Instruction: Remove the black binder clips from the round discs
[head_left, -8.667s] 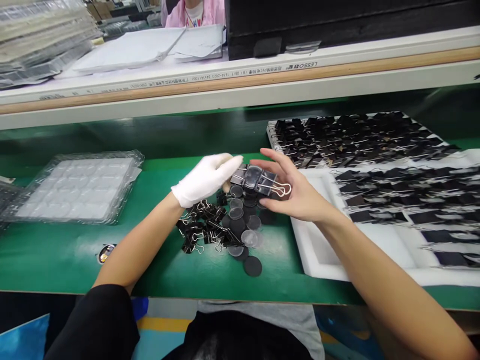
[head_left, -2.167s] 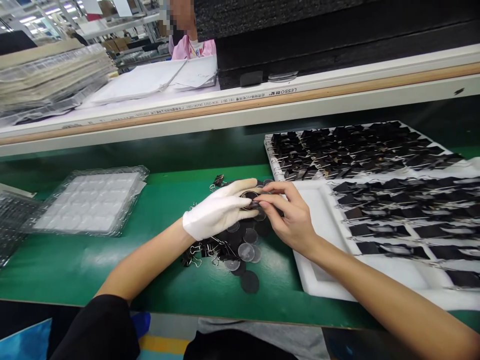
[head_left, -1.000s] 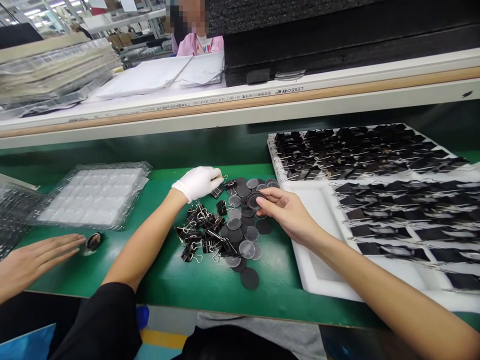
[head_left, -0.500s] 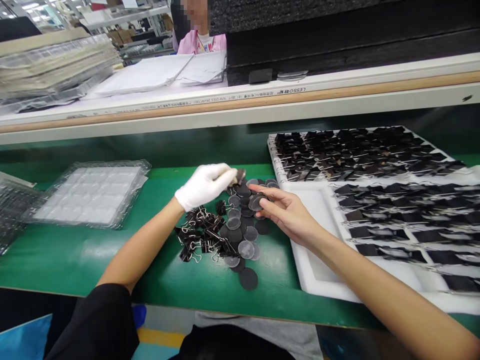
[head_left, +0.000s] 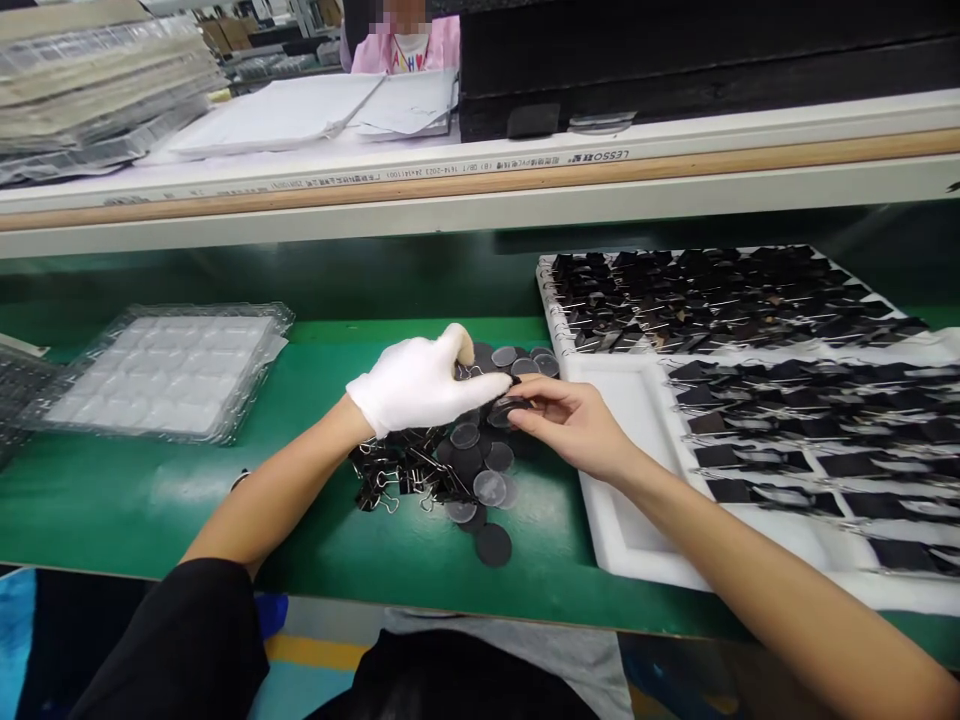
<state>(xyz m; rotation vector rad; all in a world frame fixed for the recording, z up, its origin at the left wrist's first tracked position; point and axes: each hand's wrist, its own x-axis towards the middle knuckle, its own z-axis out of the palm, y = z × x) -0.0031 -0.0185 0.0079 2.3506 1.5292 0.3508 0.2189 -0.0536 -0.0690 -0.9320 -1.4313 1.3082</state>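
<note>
My left hand (head_left: 420, 385), in a white glove, is over the middle of the green bench. Its thumb and a finger are spread apart, and one fingertip touches small round discs (head_left: 508, 408) in my right hand. Bare and pinched closed, my right hand (head_left: 581, 425) holds these dark and clear discs as a small stack. Beneath both hands lies a loose pile of black and clear discs (head_left: 466, 462). Black binder clips (head_left: 405, 470) with wire handles are heaped to its left. My gloved hand partly covers both heaps.
White foam trays (head_left: 619, 555) with rows of black clipped pieces (head_left: 739, 460) fill the right side. Clear plastic trays (head_left: 165, 375) lie left. A small dark item (head_left: 241, 478) shows beside my left forearm. Behind is a shelf (head_left: 300, 215) with papers (head_left: 277, 112); a person sits beyond.
My left hand has let go of a small dark piece it pinched, spread its fingers and moved a finger to the discs in my right hand. The view has tilted slightly down.
</note>
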